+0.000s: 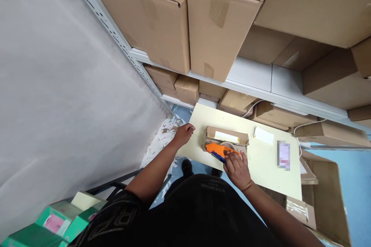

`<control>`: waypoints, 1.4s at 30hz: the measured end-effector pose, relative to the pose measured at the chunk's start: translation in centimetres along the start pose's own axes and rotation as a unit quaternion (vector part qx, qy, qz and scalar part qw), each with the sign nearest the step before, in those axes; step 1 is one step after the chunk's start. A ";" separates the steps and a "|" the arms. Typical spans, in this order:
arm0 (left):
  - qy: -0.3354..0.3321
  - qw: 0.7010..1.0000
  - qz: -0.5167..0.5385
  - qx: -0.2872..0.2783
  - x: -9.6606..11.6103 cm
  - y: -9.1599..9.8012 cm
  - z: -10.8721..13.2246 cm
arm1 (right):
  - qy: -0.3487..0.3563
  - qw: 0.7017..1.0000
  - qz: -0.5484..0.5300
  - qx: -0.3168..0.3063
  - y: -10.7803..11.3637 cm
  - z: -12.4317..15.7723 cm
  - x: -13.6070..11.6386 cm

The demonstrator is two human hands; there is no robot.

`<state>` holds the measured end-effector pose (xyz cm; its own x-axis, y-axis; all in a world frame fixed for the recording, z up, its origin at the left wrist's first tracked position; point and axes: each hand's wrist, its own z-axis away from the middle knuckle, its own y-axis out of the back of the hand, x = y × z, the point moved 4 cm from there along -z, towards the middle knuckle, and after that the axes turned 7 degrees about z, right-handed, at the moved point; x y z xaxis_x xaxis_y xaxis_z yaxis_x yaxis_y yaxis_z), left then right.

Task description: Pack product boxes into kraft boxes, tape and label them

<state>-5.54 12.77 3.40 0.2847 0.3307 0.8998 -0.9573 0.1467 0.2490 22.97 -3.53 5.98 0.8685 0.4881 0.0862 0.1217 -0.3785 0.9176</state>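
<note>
A small cardboard box [226, 137] with a white label lies on a pale yellow table [261, 162]. Against its near side rests an orange tape dispenser [218, 150] with a blue part and a tape roll. My right hand [237, 168] is closed around the dispenser's handle. My left hand [183, 134] rests at the table's left edge, fingers curled, away from the box; I cannot make out anything in it.
A white label [263, 135] and a blurred-out item [283, 155] lie further right on the table. Metal shelving [261, 85] stacked with cardboard boxes stands behind. White paper strips [158, 144] litter the floor. An open carton [324, 197] is right; green boxes [60, 222] are lower left.
</note>
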 end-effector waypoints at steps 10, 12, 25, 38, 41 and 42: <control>0.021 0.999 0.023 0.013 -0.5 0.1 0.4 | 0.032 0.999 0.008 0.037 -1.6 0.2 0.3; 0.026 0.999 0.026 0.011 -0.4 0.1 0.6 | 0.044 0.998 -0.014 0.033 -1.3 0.1 0.6; 0.027 0.999 0.026 0.015 -1.2 -0.1 0.7 | -0.009 0.998 0.002 -0.058 2.4 -2.6 0.2; 0.027 0.999 0.022 0.012 -1.2 -0.4 0.9 | -0.017 0.996 0.046 -0.068 2.0 -1.2 -0.1; 0.030 0.999 0.023 0.010 -1.1 -0.5 1.1 | -0.042 0.998 0.015 -0.053 2.0 -1.2 0.0; 0.030 0.999 0.024 0.009 -1.0 -0.5 1.2 | -0.049 0.998 0.006 -0.050 2.0 -1.2 0.0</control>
<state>-5.37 11.27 2.75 0.2405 0.3926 0.8877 -0.9705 0.1135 0.2127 22.65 -3.37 8.27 0.9129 0.4032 0.0627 0.0676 -0.3009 0.9513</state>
